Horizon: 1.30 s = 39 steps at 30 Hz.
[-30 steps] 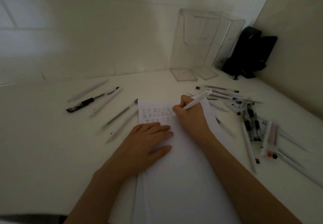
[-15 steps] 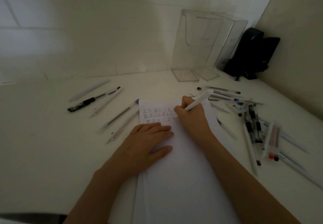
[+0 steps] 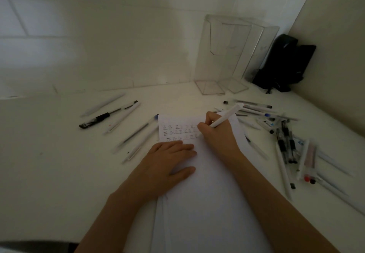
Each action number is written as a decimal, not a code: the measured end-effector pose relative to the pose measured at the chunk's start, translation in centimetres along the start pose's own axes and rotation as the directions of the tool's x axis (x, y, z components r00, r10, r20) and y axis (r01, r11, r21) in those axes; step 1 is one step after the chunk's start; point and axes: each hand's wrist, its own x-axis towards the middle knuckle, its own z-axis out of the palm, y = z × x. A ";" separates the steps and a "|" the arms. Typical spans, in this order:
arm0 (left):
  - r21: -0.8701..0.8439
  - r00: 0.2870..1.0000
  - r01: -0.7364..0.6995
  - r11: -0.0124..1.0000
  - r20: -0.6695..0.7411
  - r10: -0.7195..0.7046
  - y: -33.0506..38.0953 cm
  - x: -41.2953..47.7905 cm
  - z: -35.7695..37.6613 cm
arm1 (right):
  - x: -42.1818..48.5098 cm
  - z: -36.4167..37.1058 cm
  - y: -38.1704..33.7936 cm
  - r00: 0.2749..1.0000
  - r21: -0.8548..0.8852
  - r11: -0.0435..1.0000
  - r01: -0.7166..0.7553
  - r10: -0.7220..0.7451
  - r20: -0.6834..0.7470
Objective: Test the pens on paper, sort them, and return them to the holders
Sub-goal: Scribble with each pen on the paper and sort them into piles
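A stack of white paper (image 3: 207,203) lies in front of me, its top carrying three rows of small test marks (image 3: 177,133). My right hand (image 3: 217,134) grips a white pen (image 3: 227,115) in a writing hold, tip down at the right end of the rows. My left hand (image 3: 167,164) rests flat on the paper, fingers straight. Several tested pens (image 3: 118,120) lie spread to the left of the sheet. A larger jumble of pens (image 3: 284,140) lies to the right. Two clear acrylic holders (image 3: 233,55) stand against the back wall.
The white table (image 3: 49,164) runs into a corner. A black device (image 3: 284,63) stands in that corner, right of the holders. A tiled wall is behind, and a beige wall closes the right side.
My right hand has made small writing movements at the end of the rows of marks. The left hand has stayed flat on the paper.
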 end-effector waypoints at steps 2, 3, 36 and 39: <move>-0.004 1.000 0.001 1.000 -0.001 -0.001 0.0 0.0 0.0 | -0.1 0.1 0.0 1.000 -0.022 1.000 0.005 -0.005 0.015; -0.011 1.000 0.003 1.000 -0.004 -0.003 -0.1 0.0 0.0 | -0.1 0.1 0.0 1.000 -0.034 0.999 0.002 -0.001 0.014; -0.546 0.986 0.067 0.835 -0.095 -0.141 1.9 -0.2 -2.0 | -1.9 0.6 -2.8 0.979 0.434 0.893 -0.118 0.033 0.199; -0.566 0.981 0.092 0.819 -0.092 -0.173 2.0 -0.2 -1.9 | -2.0 0.7 -2.8 0.983 0.438 0.892 -0.117 0.040 0.181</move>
